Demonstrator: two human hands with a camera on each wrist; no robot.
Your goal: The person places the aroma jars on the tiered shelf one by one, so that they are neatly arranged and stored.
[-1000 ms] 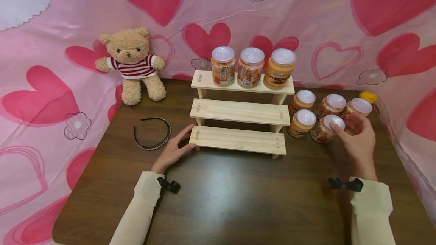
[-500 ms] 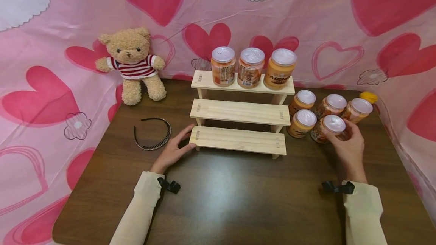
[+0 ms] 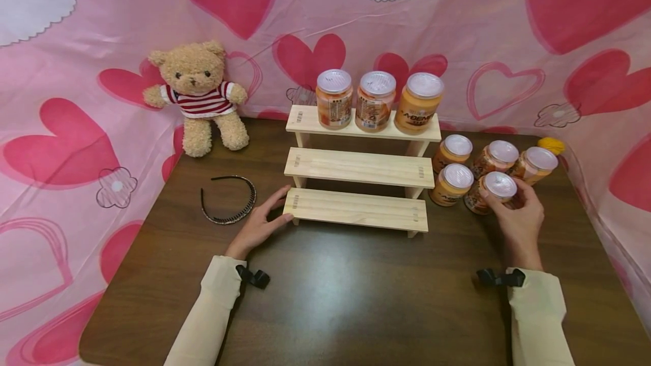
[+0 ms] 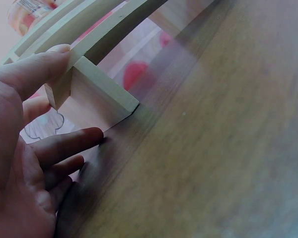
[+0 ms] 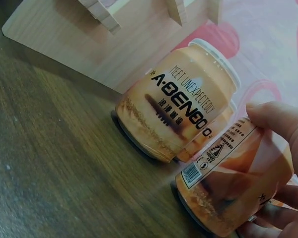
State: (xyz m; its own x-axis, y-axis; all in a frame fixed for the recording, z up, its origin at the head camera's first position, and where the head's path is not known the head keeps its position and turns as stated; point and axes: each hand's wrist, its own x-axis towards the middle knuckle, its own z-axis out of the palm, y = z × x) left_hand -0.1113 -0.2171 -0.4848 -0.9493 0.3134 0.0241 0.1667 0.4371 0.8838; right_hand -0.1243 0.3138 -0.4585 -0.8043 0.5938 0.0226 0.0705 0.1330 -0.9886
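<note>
A three-step wooden display stand [image 3: 356, 208] stands mid-table. My left hand [image 3: 258, 223] holds the left end of its lowest step, thumb [image 4: 49, 62] on the front edge and index finger behind; the other fingers reach down toward the tabletop. My right hand [image 3: 523, 216] grips an orange jar [image 3: 480, 199] with a silvery lid, thumb on the near left side and fingers round the far right side. In the right wrist view this jar [image 5: 238, 173] shows a barcode label and stands beside another jar [image 5: 174, 104] lettered "A-BENBO".
More jars [image 3: 452, 185] crowd round the gripped one, right of the stand. Three jars [image 3: 375, 100] line the top step. A teddy bear [image 3: 195, 92] sits back left, a headband [image 3: 229, 219] before it. A yellow object [image 3: 551, 144] lies at the back right.
My right hand has moved left and closed round the front jar, which has shifted very slightly. My left hand has kept its place at the stand.
</note>
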